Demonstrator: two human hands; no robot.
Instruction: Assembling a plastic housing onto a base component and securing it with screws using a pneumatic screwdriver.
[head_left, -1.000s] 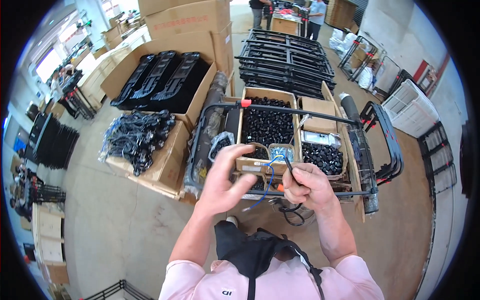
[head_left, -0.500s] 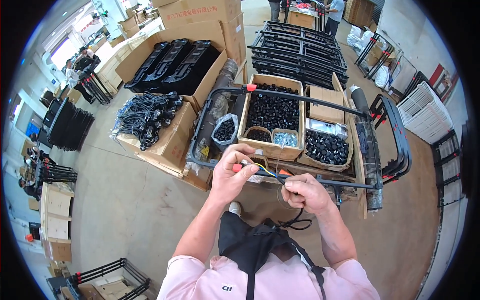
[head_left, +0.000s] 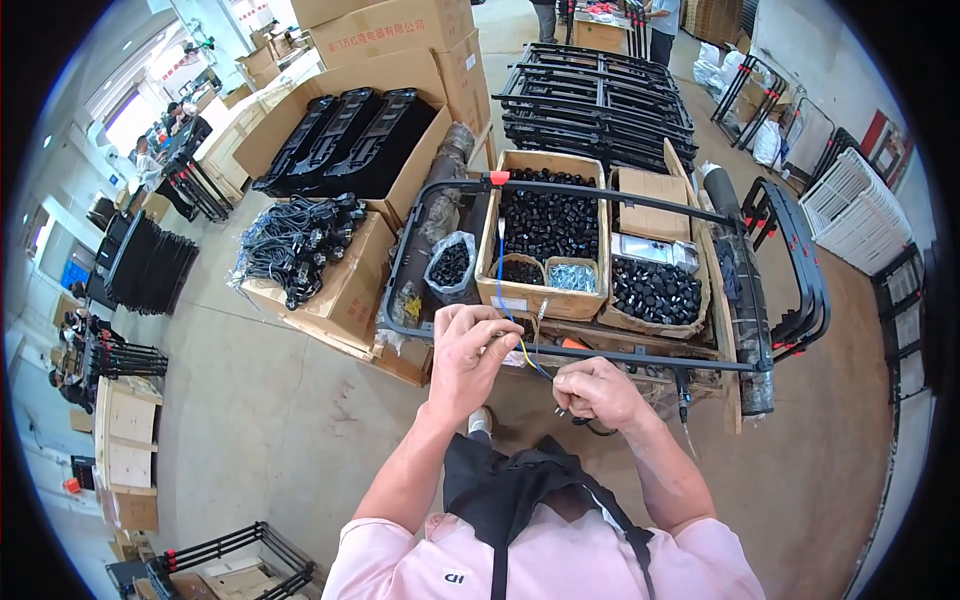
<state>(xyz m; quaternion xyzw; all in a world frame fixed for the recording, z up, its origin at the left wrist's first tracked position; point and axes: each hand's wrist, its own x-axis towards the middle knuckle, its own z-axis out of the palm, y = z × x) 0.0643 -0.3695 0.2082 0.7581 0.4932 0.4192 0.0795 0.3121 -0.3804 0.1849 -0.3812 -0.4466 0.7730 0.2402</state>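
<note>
My left hand is closed, thumb against fingers, pinching the stripped end of a black power cord. Out of that grip runs a yellow-green wire toward my right hand. A blue wire stands up from the left fingers, with a pale tip in front of the box of black parts. My right hand is wrapped round the cord's black sheath, and a dark piece with metal prongs shows just below it. Both hands are over the near bar of a black tubular frame. The left fingertips are partly hidden.
Under the frame stand a carton of black caps, a wooden box with black parts and small screws, and a bag of black pieces. Coiled power cords lie on a carton at left. Black racks are stacked behind.
The blue wire now stands upright beyond my left hand, apart from the yellow-green one. My right hand has shifted slightly, and the cord loop below it shows less.
</note>
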